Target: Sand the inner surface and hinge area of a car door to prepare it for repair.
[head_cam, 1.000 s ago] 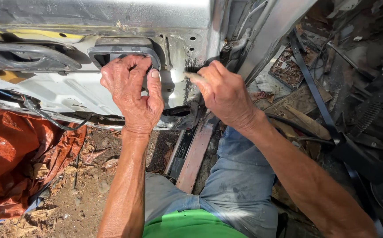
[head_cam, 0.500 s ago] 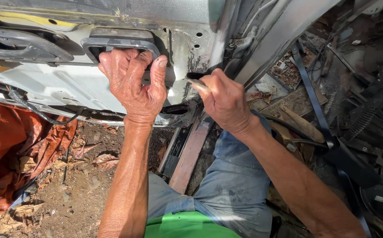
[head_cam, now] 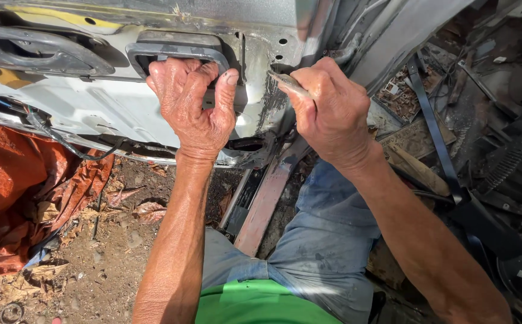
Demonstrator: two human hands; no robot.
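Gripping the dark handle [head_cam: 177, 51] near the panel's [head_cam: 93, 108] top edge, the left hand [head_cam: 192, 105] has its fingers curled over it, as before. The right hand [head_cam: 333, 114], now higher, pinches a thin tool [head_cam: 288, 83] against the panel's right edge.

White metal panel [head_cam: 93, 114], rust-orange tarp [head_cam: 15, 192], green shirt [head_cam: 255, 306], blue-grey trousers [head_cam: 327, 252]

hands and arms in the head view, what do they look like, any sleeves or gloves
Both the left hand and the right hand are bare: no gloves, rings or watch. The forearms are bare too, with no sleeve in view. The hands look weathered and wrinkled, with raised veins and short nails. Below them show a green shirt and grey-blue trousers.
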